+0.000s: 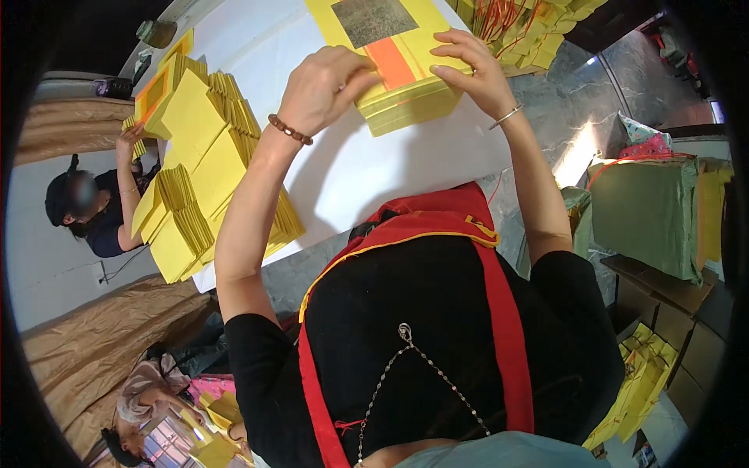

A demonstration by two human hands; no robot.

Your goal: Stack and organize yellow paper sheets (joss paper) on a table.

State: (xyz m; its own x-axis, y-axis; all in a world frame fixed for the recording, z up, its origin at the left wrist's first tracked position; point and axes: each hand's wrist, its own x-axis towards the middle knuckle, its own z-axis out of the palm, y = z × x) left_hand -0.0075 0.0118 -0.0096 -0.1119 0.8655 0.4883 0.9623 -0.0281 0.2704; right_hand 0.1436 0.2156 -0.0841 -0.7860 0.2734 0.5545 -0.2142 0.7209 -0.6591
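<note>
In front of me a thick stack of yellow paper pieces (417, 111) lies on the white table, its layered edge toward me. The top piece carries an orange panel (390, 62) and a dark printed picture (374, 19). At the stack's left edge is my left hand (328, 84), its fingers curled in and its thumb against the paper; what lies under the fingertips is partly hidden. My right hand (477, 76) rests at the right edge, fingers stretched and thumb apart, touching the paper.
Folded yellow paper pieces (199, 148) are heaped in several fanned bundles along the table's left side. Yellow bags with red cords (515, 31) lie at the far right. A green wrapped box (644, 214) stands to the right. Co-workers (101, 203) handle yellow paper at the left.
</note>
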